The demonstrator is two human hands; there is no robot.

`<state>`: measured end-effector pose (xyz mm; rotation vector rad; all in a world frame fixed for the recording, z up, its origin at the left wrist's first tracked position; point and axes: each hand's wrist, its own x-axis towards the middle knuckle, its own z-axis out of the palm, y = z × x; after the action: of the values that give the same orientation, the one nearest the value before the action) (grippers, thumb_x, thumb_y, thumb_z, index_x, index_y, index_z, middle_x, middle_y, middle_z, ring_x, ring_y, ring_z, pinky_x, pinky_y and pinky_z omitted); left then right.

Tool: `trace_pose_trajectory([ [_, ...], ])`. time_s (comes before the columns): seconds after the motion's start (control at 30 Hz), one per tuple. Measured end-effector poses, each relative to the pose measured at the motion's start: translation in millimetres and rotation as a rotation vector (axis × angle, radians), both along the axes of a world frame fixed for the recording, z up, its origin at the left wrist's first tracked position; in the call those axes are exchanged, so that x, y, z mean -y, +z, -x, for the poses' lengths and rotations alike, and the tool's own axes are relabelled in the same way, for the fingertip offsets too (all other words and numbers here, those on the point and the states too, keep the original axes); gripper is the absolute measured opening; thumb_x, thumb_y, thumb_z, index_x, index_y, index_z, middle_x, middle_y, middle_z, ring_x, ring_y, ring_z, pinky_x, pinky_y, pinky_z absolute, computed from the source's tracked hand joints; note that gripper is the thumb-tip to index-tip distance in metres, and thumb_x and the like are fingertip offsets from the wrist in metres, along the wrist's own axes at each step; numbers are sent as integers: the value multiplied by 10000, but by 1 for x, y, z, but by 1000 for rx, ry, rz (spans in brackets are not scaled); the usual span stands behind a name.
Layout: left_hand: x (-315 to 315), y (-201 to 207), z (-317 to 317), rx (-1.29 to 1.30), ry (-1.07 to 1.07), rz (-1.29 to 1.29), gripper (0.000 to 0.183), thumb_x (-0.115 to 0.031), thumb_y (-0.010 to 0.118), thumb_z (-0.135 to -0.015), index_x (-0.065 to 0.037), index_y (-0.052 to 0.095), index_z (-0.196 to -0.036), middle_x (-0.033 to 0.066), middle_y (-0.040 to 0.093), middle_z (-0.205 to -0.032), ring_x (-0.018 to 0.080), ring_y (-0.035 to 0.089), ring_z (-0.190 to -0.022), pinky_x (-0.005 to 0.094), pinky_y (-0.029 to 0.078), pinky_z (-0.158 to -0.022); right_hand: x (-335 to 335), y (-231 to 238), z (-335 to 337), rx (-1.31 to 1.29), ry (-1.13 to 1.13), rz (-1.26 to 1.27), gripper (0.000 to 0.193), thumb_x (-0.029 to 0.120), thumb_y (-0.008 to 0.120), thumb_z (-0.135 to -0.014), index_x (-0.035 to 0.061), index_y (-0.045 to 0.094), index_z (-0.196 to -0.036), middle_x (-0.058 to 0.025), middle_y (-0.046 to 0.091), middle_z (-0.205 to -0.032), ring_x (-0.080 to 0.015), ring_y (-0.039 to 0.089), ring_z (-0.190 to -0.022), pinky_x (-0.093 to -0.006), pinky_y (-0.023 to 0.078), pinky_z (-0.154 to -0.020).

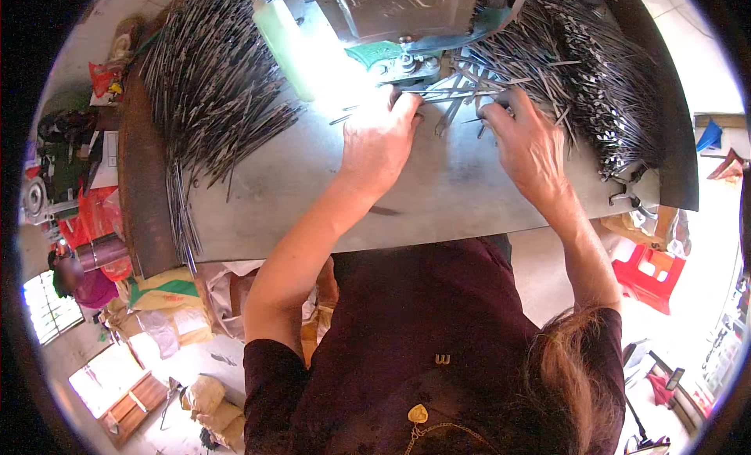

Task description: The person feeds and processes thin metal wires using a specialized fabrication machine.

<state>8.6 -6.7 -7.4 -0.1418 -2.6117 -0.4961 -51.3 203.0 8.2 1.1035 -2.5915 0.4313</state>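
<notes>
My left hand [381, 138] is closed in a pinch just in front of the machine's metal fixture [404, 65]. A thin dark metal strip [339, 120] sticks out past its left side. To the right, my right hand [532, 142] has its thumb and fingers pressed together. The tip of a thin dark strip [472, 121] pokes out from those fingers. Between the hands, several loose metal strips [455, 103] lie crossed on the metal tabletop [313, 201]. Strong lamp glare washes out part of my left hand.
A large heap of thin metal strips [219, 79] covers the table's left side; another heap [610, 87] fills the right. A pale green lamp [283, 48] stands beside the machine. Dark raised borders [679, 142] edge the table. A red stool [649, 276] is on the floor at right.
</notes>
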Motion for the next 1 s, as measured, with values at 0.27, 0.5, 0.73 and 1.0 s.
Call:
trace_pose_trajectory([
  [0.27, 2, -7, -1, -18, -6, 94, 102, -126, 650, -754, -85, 618, -841, 97, 544, -780, 315, 578, -699, 402, 469, -567, 13, -1, -4, 325, -43, 304, 132, 125, 586, -860, 103, 603, -989, -133, 597, -859, -328, 625, -749, -414, 507, -614],
  [0.5, 20, 20, -23, 385, 184, -1300, 136, -128, 551, -908, -7, 602, -944, 72, 657, -816, 160, 644, -749, 265, 499, -668, 26, 2, -2, 816, -82, 558, 217, 144, 608, -889, 37, 645, -1074, -68, 634, -791, -100, 585, -602, -279, 473, -545],
  [0.73, 23, 23, 12, 292, 20, -1614, 283, -128, 605, -872, 12, 593, -1118, 73, 647, -850, 118, 586, -714, 248, 474, -637, 66, 10, 4, 808, -75, 626, 215, 228, 612, -894, 97, 646, -1061, -71, 617, -606, -137, 592, -491, -304, 465, -515],
  [1.0, 21, 8, 24, 307, 48, -1609, 365, -140, 658, -832, 0, 608, -1165, -1, 637, -866, 62, 533, -711, 201, 387, -606, 77, 10, 2, 824, -107, 658, 225, 216, 580, -913, 54, 632, -1059, -78, 605, -598, -136, 590, -488, -297, 459, -497],
])
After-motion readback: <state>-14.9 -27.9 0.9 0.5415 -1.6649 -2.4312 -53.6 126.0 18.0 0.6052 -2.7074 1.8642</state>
